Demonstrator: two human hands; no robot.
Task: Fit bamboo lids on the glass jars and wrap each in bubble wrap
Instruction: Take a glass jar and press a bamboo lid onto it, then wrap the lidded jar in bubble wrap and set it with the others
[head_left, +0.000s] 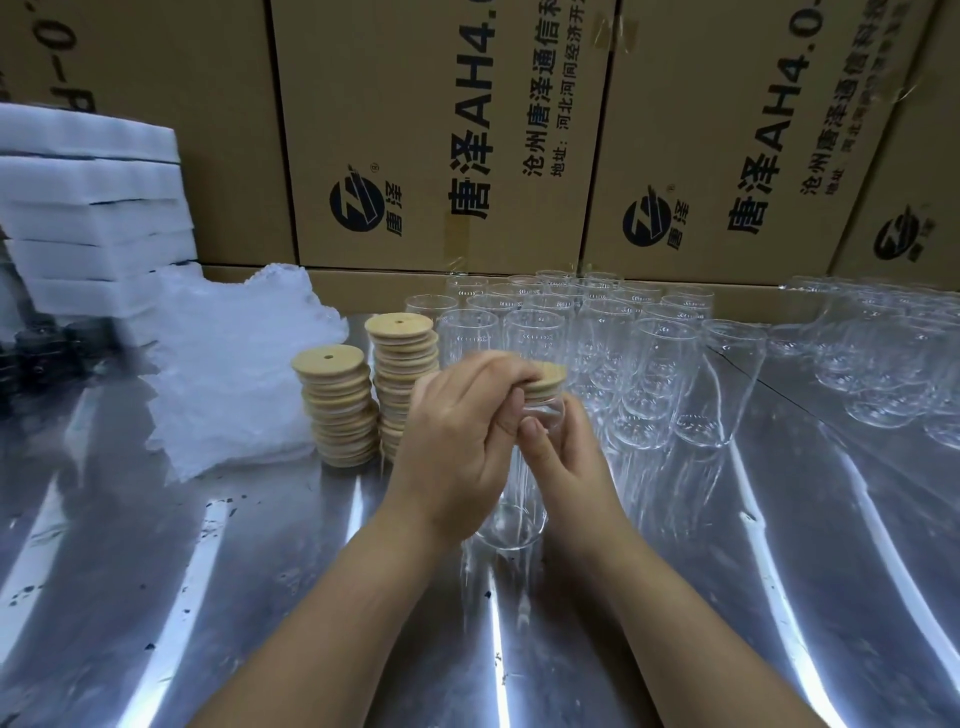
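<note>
A clear glass jar (511, 519) stands upright on the steel table in front of me. My right hand (569, 462) is wrapped round its upper body. A round bamboo lid (548, 382) sits at the jar's mouth, tilted a little, and my left hand (457, 441) grips it from above with curled fingers. Two stacks of bamboo lids (337, 405) stand just left of my hands. A pile of bubble wrap sheets (234, 374) lies farther left.
Several open glass jars (649, 364) crowd the table behind and to the right of my hands. White foam slabs (88, 208) are stacked at the far left. Printed cardboard boxes (441, 130) wall off the back. The shiny metal tabletop (260, 597) stretches toward me.
</note>
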